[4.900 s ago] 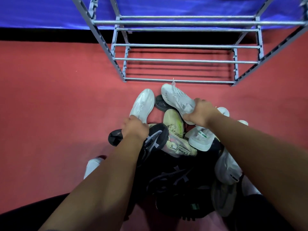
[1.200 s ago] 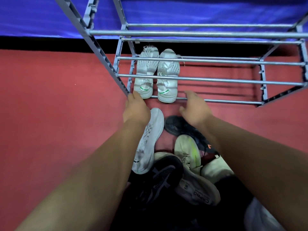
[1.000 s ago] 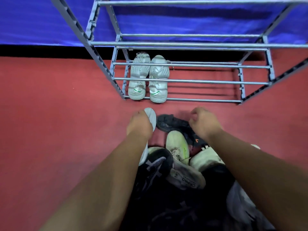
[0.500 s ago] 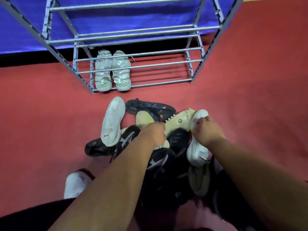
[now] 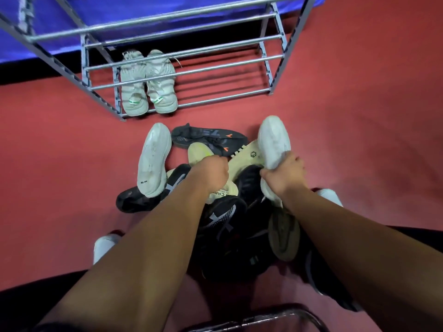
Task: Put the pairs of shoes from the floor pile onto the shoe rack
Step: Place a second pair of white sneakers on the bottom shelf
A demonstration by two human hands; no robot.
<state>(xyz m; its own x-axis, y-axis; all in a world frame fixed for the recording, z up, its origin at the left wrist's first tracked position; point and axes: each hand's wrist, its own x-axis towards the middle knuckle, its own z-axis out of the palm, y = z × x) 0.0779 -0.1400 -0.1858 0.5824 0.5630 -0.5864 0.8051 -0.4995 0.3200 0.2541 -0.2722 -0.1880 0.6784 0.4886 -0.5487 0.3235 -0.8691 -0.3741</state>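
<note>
**Head view: second pair being gathered**

Head view: one white pair (image 5: 148,82) sits on the rack (image 5: 223,94) at eleven o'clock. Right hand (image 5: 285,174) clasps a white shoe (image 5: 274,140) lifted off the pile (image 5: 215,188). Left hand (image 5: 211,171) is clenched among the shoes; what it holds is unclear. Likely next: find the mate, perhaps the sole-up white shoe (image 5: 153,159) at nine o'clock.

Shoe rack (image 5: 182,73): upper tiers and left side cut off by the frame edge. Left hand (image 5: 211,172) fingers curl under, out of sight among the pile of shoes (image 5: 230,212), so its grip is unreadable. Lower pile is dark; individual black shoes cannot be separated.
</note>
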